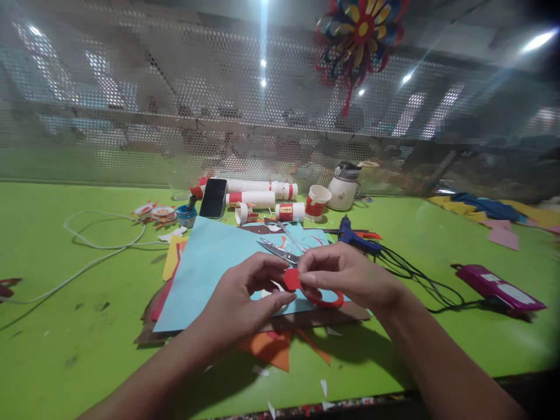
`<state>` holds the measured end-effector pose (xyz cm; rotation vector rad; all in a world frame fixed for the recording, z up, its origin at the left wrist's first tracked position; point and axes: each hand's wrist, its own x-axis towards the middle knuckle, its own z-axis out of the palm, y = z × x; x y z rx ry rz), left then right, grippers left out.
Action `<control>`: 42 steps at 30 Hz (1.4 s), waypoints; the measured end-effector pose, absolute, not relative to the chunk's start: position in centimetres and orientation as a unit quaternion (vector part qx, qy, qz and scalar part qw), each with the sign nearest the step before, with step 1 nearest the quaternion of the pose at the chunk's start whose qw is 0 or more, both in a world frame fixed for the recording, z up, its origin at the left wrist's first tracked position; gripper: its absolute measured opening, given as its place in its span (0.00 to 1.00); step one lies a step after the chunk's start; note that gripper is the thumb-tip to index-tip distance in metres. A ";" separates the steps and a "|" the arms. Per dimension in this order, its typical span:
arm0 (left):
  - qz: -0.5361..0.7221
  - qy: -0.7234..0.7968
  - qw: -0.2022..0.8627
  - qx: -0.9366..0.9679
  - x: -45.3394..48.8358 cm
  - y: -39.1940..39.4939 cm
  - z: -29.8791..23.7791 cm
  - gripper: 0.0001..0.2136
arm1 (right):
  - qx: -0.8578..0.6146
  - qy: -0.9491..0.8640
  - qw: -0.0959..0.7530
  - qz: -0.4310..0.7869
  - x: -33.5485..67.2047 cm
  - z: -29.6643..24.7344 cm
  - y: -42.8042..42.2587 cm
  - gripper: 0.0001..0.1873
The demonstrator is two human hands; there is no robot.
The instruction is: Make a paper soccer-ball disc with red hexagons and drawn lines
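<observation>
A small red paper piece is pinched between the thumb and fingers of my right hand, above a light blue paper sheet. My left hand is open just to the left, its thumb and fingers parted and the index fingertip close to the red piece. Metal scissors with red handles are beneath my right hand, blades toward the upper left. The hand partly hides them, and I cannot tell whether it touches them. Brown sheets show under the blue one.
Behind the paper are white-and-red paper cups, a black phone and a jug. A blue glue gun with black cables lies right, near a purple case. Orange scraps lie in front; a white cable loops left.
</observation>
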<state>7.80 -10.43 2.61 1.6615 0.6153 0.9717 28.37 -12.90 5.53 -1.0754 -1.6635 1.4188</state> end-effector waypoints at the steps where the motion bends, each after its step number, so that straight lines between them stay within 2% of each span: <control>1: 0.411 0.256 0.527 0.699 7.8 -10.5 2.6 0.09 | -0.414 -0.640 0.345 0.548 28.4 5.5 -12.9 0.10; 8: 0.429 0.266 0.430 0.749 7.7 -10.7 2.6 0.07 | -0.404 -0.636 0.349 0.557 28.1 5.6 -12.9 0.09; 14: 0.446 0.258 0.399 0.759 7.8 -10.5 2.6 0.06 | -0.406 -0.639 0.358 0.546 27.9 5.4 -12.7 0.12; 18: 0.447 0.247 0.388 0.767 7.9 -10.4 2.3 0.06 | -0.413 -0.633 0.364 0.544 27.6 5.3 -12.8 0.11; 28: 0.429 0.256 0.476 0.724 7.5 -10.4 2.6 0.17 | -0.423 -0.632 0.368 0.536 27.6 5.2 -13.0 0.09; 32: 0.436 0.298 0.553 0.644 7.3 -9.7 2.8 0.16 | -0.425 -0.636 0.372 0.526 27.7 4.8 -12.6 0.09; 36: 0.380 0.295 0.604 0.635 7.4 -9.5 2.9 0.13 | -0.433 -0.641 0.374 0.511 27.9 4.4 -12.0 0.09; 40: 0.345 0.268 0.603 0.667 7.6 -9.5 2.5 0.15 | -0.435 -0.650 0.369 0.502 27.9 4.0 -11.5 0.10; 42: 0.351 0.266 0.583 0.683 7.7 -9.5 2.1 0.13 | -0.432 -0.658 0.364 0.498 27.9 3.8 -11.4 0.10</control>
